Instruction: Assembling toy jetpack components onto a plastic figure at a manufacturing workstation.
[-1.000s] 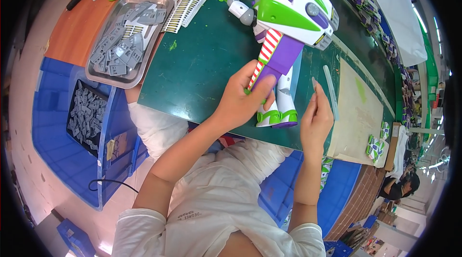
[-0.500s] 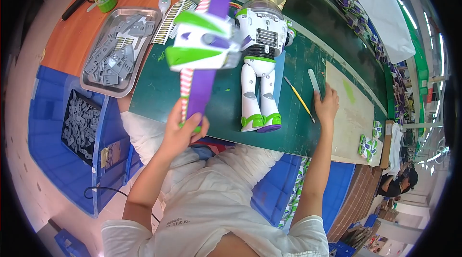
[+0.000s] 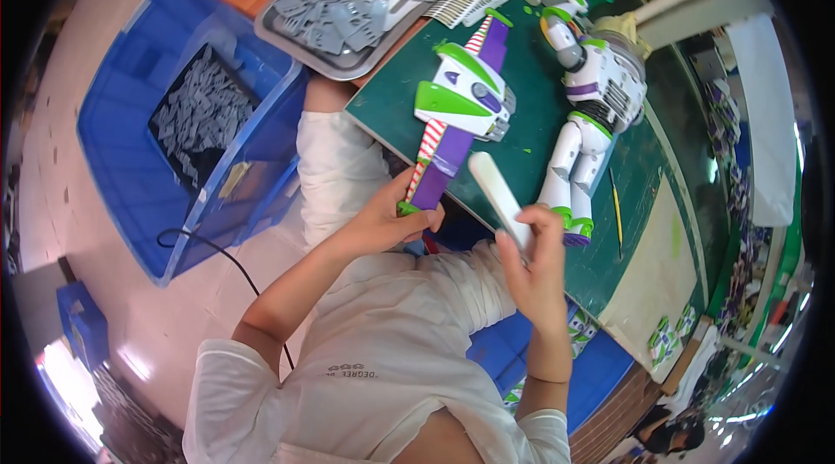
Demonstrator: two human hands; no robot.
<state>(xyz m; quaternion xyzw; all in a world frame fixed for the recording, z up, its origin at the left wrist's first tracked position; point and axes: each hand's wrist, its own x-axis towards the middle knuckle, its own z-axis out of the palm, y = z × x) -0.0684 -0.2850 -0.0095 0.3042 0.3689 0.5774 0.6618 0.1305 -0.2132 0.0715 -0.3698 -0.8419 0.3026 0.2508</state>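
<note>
The left hand (image 3: 383, 222) grips one wingtip of the green-and-purple wing pack (image 3: 459, 107) lying on the green mat (image 3: 531, 160), the right hand (image 3: 532, 268) pinches a white strip (image 3: 497, 196) beside it (unapplied), the toy figure (image 3: 591, 107) still wingless.

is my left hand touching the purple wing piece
Touching. The head view shows the left hand with its fingers closed around the lower tip of the purple wing piece.
</note>
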